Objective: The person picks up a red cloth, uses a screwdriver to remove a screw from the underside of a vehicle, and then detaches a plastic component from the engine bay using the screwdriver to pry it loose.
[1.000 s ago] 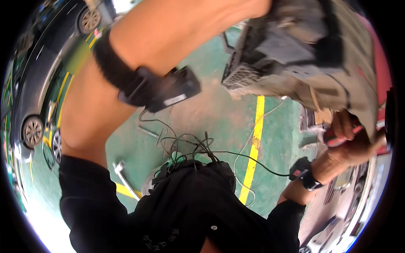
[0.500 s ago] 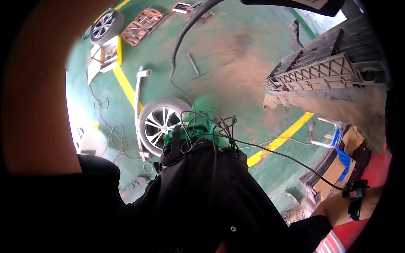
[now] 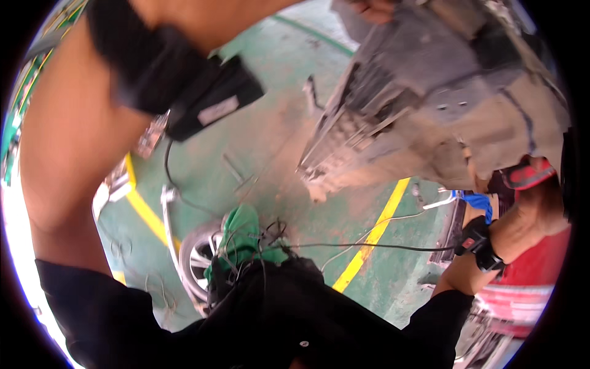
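My left arm rises along the left side and crosses the top, a black strapped device on its wrist. At the top edge, the blurred fingers of my left hand [image 3: 372, 10] curl at the edge of a large dusty car underbody panel [image 3: 424, 141]; the rest of that hand is out of view. The panel hangs at the upper right, grey and tan, with a ribbed lattice edge. My right hand [image 3: 544, 197] is at the right rim, below the panel, closed round a red-and-black tool [image 3: 530, 175] whose exact kind I cannot make out. A strapped device is on that wrist too.
On the green floor lie a wheel [image 3: 200, 261], a long metal bar [image 3: 169, 221] and a thin rod [image 3: 233, 167]. A black cable [image 3: 369, 246] runs from my waist to my right wrist. Blue cloth [image 3: 479, 203] and a red surface [image 3: 531, 264] are at the right.
The view has shifted, and the panel fills more of the upper right. My left hand has come into view at it. My right arm has risen, bringing the hand and red-and-black tool into view.
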Demonstrator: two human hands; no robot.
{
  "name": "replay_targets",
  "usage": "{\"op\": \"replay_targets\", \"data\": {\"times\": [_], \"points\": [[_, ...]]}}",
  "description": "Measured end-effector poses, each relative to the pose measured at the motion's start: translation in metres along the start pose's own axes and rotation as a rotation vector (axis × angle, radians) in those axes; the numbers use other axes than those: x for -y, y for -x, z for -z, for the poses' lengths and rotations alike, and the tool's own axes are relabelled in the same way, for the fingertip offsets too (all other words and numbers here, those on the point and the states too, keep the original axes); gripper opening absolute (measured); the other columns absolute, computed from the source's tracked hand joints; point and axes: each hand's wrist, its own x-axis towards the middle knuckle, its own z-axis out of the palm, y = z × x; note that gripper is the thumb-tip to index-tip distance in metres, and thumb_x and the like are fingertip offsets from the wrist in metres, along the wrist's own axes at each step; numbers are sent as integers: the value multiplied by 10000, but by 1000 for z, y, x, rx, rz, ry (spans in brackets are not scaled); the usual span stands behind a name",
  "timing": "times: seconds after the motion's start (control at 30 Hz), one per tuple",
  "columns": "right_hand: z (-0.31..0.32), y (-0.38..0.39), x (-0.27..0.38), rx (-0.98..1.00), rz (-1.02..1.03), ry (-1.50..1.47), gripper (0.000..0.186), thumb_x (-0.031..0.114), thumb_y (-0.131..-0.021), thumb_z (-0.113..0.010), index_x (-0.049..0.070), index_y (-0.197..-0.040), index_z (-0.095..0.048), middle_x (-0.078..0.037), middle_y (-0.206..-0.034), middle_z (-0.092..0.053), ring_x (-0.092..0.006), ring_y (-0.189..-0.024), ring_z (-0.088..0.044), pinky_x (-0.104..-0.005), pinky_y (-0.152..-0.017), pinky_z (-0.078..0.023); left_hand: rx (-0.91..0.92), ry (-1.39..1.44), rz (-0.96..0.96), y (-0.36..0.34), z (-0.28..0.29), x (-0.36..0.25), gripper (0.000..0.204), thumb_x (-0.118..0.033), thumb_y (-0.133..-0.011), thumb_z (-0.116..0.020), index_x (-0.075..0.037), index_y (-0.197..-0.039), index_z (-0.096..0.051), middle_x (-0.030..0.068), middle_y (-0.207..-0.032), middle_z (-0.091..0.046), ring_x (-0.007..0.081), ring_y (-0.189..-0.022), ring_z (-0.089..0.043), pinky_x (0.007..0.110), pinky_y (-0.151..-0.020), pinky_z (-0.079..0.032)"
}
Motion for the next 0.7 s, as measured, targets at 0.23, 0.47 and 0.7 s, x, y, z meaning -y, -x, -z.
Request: {"op": "replay_targets", "data": {"times": [0.23,0.47,0.7], "points": [[56,-9,56,341,-244,71,583,201,-794,-708,-151,-1237,-567,-291,-1125,-655,-282,-783,-701,-339,-627,-578,187,-126,194,-49,-20,-60,299,-332,-844,-673,-95,-1022,-634,20,-880,-664,195,-763,-648,346,-676,-528],[55,-9,108,255,-368,250,445,120,-732,-792,-105,-1099,-679,-98,-806,-706,-86,-546,-600,-192,-486,-444,376,71,492,-67,-62,-83,369,-378,-865,-638,-93,-1100,-650,61,-1041,-660,216,-858,-635,404,-803,-486],[75,-1,150,183,-512,248,393,78,-729,-784,-105,-1066,-697,-74,-751,-672,-72,-506,-534,-204,-465,-396,397,118,613,-51,-80,-86,395,-372,-857,-646,-99,-1142,-662,60,-1080,-660,231,-922,-640,447,-825,-496]]}}
